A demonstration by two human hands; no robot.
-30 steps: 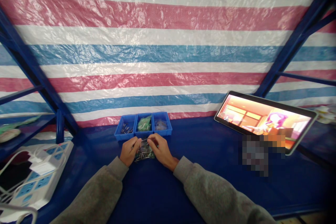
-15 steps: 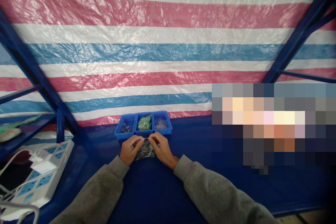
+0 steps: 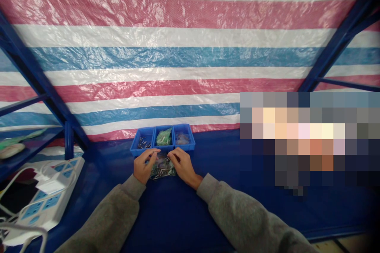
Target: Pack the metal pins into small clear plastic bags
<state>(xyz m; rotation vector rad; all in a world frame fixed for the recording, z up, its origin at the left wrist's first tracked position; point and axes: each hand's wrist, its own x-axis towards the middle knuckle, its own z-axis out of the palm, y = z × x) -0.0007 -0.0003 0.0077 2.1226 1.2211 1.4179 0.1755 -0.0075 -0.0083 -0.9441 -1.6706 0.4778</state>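
My left hand (image 3: 144,165) is over the left edge of a clear plastic bag (image 3: 170,172) with thin dark and silvery metal pieces (image 3: 160,172) on or in it. Its thumb lies against the outstretched fingers; whatever may be between them is too small to make out. My right hand (image 3: 182,165) pinches a small metal piece (image 3: 168,158) above the bag's right side. The two hands are a short gap apart. Just behind them are three joined blue bins: the left bin (image 3: 136,152) holds thin metal pieces, the middle bin (image 3: 163,148) a green bag, the right bin (image 3: 191,142) a clear bag.
A white power strip (image 3: 63,197) with plugs and cables lies at the left on the blue table (image 3: 175,221). Blue frame posts (image 3: 38,71) rise at both sides, before a striped plastic sheet (image 3: 178,59). A pixelated area covers the right side.
A thin light strand or rod stretched between my fingertips no longer shows there. My left hand has shifted slightly left and up, and the gap between the fingertips is wider.
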